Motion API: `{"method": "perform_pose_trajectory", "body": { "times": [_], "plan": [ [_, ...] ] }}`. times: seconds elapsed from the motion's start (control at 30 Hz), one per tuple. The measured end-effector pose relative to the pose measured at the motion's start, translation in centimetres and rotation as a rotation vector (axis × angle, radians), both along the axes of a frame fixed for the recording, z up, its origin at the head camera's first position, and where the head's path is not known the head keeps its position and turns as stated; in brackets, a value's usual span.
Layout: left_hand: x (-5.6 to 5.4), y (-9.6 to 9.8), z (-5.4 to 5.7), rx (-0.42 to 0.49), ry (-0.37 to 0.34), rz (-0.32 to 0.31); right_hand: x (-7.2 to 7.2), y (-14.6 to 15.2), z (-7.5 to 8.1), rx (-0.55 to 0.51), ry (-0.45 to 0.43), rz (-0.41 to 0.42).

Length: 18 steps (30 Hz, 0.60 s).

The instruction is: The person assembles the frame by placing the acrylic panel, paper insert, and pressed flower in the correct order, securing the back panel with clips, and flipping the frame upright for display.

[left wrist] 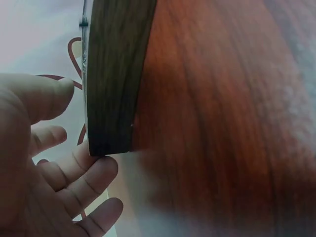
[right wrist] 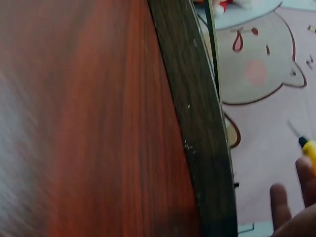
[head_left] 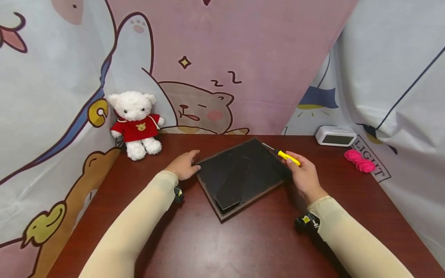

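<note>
A dark picture frame (head_left: 265, 164) lies back side up on the table, turned at an angle, with its black stand leg (head_left: 233, 183) flat against the backing. At the frame's left corner is my left hand (head_left: 184, 165). The left wrist view shows fingertips (left wrist: 104, 170) at the corner of the wooden edge (left wrist: 116, 74), with the thumb apart above. My right hand (head_left: 306, 178) holds a screwdriver (head_left: 289, 157) by its yellow handle, near the frame's right corner. Its metal tip points up and left over the frame's far edge. Only part of that hand shows in the right wrist view.
A white teddy bear (head_left: 135, 123) in a red top sits at the back left. At the back right stand a white digital clock (head_left: 335, 136) and a pink yarn bundle (head_left: 359, 160). Printed cloth (head_left: 260, 69) surrounds the reddish-brown table (head_left: 257, 247).
</note>
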<state>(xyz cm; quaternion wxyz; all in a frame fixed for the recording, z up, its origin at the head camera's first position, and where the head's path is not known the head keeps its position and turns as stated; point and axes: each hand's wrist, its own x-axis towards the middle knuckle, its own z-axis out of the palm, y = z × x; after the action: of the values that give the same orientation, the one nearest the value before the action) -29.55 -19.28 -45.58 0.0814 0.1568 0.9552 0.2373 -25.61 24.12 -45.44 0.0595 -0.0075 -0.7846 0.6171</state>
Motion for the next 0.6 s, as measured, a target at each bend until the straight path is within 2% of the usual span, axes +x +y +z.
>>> {"method": "perform_pose_trajectory", "body": {
  "times": [0.13,0.23,0.37,0.6],
  "plan": [
    [0.1,0.0,0.0,-0.008,-0.028,0.000,-1.1,0.7,-0.4,-0.124,0.012,-0.005],
    [0.3,0.2,0.1,0.004,-0.037,-0.013,-1.0,1.1,-0.1,-0.228,-0.056,-0.036],
    [0.6,0.7,0.1,0.042,-0.024,-0.036,0.3,0.6,0.7,-0.276,-0.165,-0.058],
    [0.5,1.6,-0.1,0.059,-0.006,-0.063,3.2,-2.8,1.3,-0.236,-0.182,-0.041]
  ]
}}
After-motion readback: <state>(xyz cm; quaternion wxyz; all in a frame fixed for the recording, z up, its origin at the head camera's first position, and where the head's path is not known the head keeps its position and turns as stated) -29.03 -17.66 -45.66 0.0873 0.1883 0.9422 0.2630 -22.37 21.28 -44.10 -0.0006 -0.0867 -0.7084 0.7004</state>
